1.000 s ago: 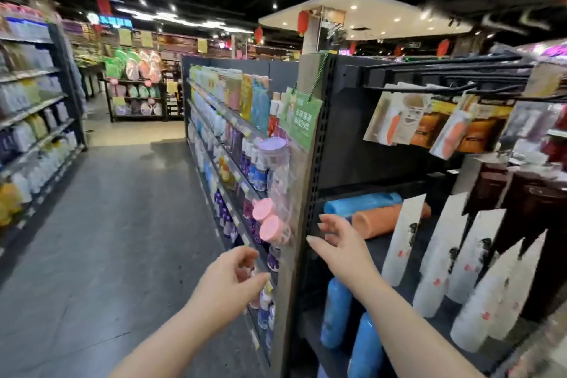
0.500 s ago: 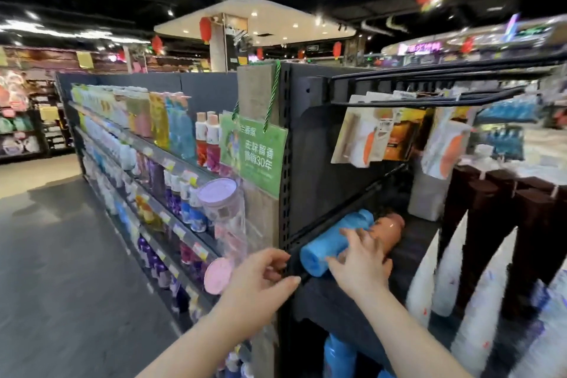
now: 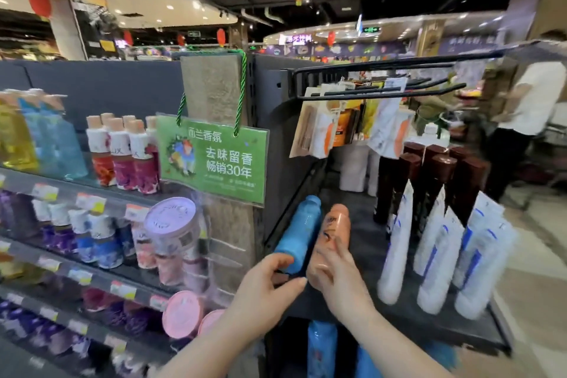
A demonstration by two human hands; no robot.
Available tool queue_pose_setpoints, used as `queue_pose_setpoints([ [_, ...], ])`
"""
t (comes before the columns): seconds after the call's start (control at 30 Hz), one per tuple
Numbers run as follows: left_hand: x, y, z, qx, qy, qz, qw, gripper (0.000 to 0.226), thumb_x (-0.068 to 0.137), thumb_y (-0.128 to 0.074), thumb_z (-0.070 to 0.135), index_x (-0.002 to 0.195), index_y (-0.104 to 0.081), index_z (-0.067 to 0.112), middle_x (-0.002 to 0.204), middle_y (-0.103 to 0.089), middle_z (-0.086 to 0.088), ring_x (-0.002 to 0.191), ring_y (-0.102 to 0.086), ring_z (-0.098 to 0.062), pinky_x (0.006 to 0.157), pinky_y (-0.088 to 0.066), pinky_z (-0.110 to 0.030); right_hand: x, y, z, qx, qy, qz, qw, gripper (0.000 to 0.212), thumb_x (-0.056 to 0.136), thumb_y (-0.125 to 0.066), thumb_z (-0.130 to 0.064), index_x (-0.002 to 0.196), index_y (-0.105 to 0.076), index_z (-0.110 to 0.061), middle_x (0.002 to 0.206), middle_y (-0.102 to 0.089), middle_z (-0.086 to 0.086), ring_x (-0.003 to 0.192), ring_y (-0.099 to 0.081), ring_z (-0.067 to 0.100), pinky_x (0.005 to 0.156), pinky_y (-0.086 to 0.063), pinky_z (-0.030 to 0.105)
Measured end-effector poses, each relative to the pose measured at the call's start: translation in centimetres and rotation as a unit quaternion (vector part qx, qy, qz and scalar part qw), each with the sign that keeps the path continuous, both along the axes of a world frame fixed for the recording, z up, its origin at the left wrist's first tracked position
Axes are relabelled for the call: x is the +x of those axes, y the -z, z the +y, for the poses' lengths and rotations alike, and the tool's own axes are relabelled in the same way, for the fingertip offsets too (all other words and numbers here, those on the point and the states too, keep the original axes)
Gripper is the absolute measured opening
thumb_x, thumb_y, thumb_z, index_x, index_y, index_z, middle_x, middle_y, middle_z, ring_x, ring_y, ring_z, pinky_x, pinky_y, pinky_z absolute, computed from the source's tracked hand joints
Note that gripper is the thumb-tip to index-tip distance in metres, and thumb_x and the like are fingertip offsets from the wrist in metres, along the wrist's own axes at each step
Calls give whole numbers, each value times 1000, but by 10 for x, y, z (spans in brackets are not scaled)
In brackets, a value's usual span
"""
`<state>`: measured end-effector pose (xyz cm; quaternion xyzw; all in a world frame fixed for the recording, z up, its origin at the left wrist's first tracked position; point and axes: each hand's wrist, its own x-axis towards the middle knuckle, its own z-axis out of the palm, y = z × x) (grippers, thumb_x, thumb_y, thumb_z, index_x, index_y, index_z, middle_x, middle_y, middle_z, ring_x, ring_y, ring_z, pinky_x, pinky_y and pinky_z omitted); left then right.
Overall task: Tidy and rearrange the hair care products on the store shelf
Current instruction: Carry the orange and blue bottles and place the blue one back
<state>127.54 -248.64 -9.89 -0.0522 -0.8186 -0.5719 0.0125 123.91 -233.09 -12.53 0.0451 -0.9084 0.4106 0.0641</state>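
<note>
Two bottles lie on their sides on the dark end-cap shelf: a blue bottle and an orange bottle right beside it. My left hand touches the near end of the blue bottle with its fingertips. The fingers of my right hand wrap the near end of the orange bottle. White tubes stand in rows to the right on the same shelf, with dark brown bottles behind them.
Metal hooks with hanging packets jut out above the shelf. A green sign hangs on the pillar at the corner. The long side shelf at left holds many small bottles and pink jars. A person stands at far right.
My view has swung right and closer to the end-cap. Both hands moved forward onto the lying bottles; the right hand shifted from the blue bottle to the orange one.
</note>
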Motion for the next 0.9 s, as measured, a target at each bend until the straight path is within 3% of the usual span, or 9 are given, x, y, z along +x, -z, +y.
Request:
queue_pose_setpoints([
  [0.1,-3,13,3,-4,25,-25,999,31,85,-65,19,114,-55,16,102,-61,6,84,-58,-2,74,-46,-10,30,7,-5,-27,8,2,1000,52,89,-54,-8,137,-46,-28,157,-12,-6,142,-25,12,109,-22,16],
  [0.17,-5,22,6,-7,27,-74,997,32,88,-58,33,115,-55,17,105,-64,4,89,-61,-8,79,-48,-25,49,10,-10,-74,14,-3,997,50,87,-57,-4,133,-51,-24,154,-17,-8,140,-28,11,112,-28,22],
  [0.23,-5,25,9,39,49,-151,987,34,89,-49,47,111,-57,23,102,-67,3,90,-65,-13,75,-51,-32,64,12,-14,-105,21,18,994,49,85,-60,-2,129,-54,-21,146,-22,-14,138,-30,7,113,-32,28],
  [0.33,-6,23,12,161,96,-246,951,37,88,-49,53,105,-63,23,100,-73,-3,90,-69,-23,74,-55,-39,84,9,-20,-129,30,31,991,48,85,-64,-5,128,-54,-25,139,-25,-20,130,-27,-4,111,-29,20],
  [0.47,-5,21,15,211,142,-294,921,71,51,-82,50,106,-67,8,96,-73,-14,88,-69,-28,82,-54,-42,115,11,-32,-122,24,40,991,50,85,-65,-13,118,-51,-47,132,-18,-44,117,-29,-26,108,-26,12],
  [0.57,7,23,14,214,174,-326,904,75,49,-81,46,110,-64,5,95,-71,-15,86,-68,-28,80,-54,-40,138,14,-42,-102,20,65,992,45,75,-64,-32,95,-49,-69,133,-18,-53,117,-24,-34,104,-28,6],
  [0.7,25,22,11,261,165,-272,911,73,60,-81,38,117,-53,1,91,-69,-17,76,-68,-27,63,-54,-34,166,10,-48,-74,28,111,991,42,63,-56,-53,94,-46,-78,136,-13,-52,124,-28,-25,94,-33,0],
  [0.8,47,12,5,294,167,-210,917,50,72,-72,25,112,-53,3,93,-70,-16,76,-69,-24,62,-56,-34,180,-6,-46,-109,29,149,982,25,69,-59,-58,92,-57,-68,134,-31,-41,126,-34,-17,97,-30,0],
  [0.9,71,8,-4,272,171,-139,937,58,61,-82,25,109,-55,6,95,-71,-14,84,-69,-25,73,-57,-37,176,-19,-43,-146,91,192,966,19,81,-51,-48,78,-68,-41,110,-57,-28,111,-52,-6,91,-35,3],
])
